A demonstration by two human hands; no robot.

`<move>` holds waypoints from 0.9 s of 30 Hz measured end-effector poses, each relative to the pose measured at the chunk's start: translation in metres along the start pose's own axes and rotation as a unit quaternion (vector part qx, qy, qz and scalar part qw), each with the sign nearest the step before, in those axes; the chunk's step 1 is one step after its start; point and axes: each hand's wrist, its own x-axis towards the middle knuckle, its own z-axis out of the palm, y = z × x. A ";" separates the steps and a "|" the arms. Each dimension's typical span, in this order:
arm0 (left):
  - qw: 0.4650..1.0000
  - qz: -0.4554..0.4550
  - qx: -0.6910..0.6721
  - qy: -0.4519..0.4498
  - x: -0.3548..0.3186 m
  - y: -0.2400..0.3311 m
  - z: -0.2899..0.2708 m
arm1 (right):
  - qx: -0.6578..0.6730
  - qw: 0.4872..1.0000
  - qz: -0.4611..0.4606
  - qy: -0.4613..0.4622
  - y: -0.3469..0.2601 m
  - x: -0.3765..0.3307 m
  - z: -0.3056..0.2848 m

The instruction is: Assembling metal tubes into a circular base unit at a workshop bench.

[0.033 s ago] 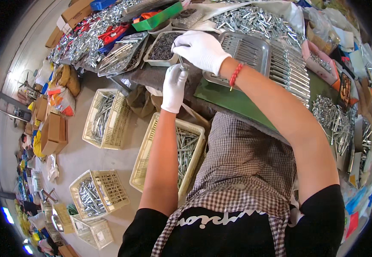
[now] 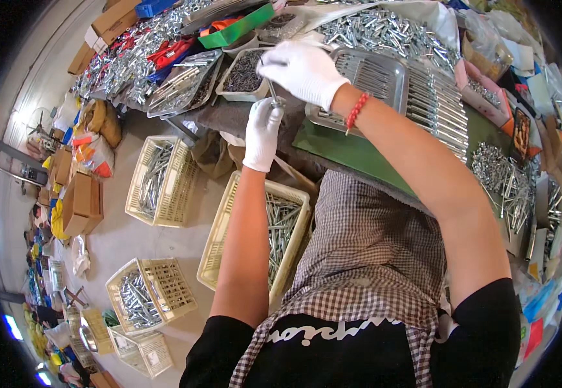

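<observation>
Above the table edge, both gloved grips (image 2: 263,129) (image 2: 302,68) clasp an upright bolt (image 2: 272,90).

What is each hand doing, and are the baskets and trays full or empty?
left hand: gloved, gripping a metal bolt upright
right hand: gloved, on the bolt's top
metal tray: holds rows of bolts
small white tray: full of dark small parts
cream basket: partly filled with bolts
</observation>
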 end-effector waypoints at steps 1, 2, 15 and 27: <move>0.999 0.042 0.013 0.003 0.002 -0.005 -0.004 | 0.008 0.995 -0.037 0.093 -0.001 0.006 0.003; 0.998 0.040 0.047 0.003 0.002 -0.009 -0.008 | 0.028 0.993 -0.031 0.109 -0.005 0.010 0.000; 0.994 -0.081 -0.070 -0.032 -0.004 0.018 -0.004 | 0.079 0.992 0.044 0.086 -0.011 -0.003 -0.006; 0.948 -0.148 -0.275 0.068 0.008 0.023 -0.016 | 0.197 0.964 0.040 0.175 -0.035 -0.066 -0.066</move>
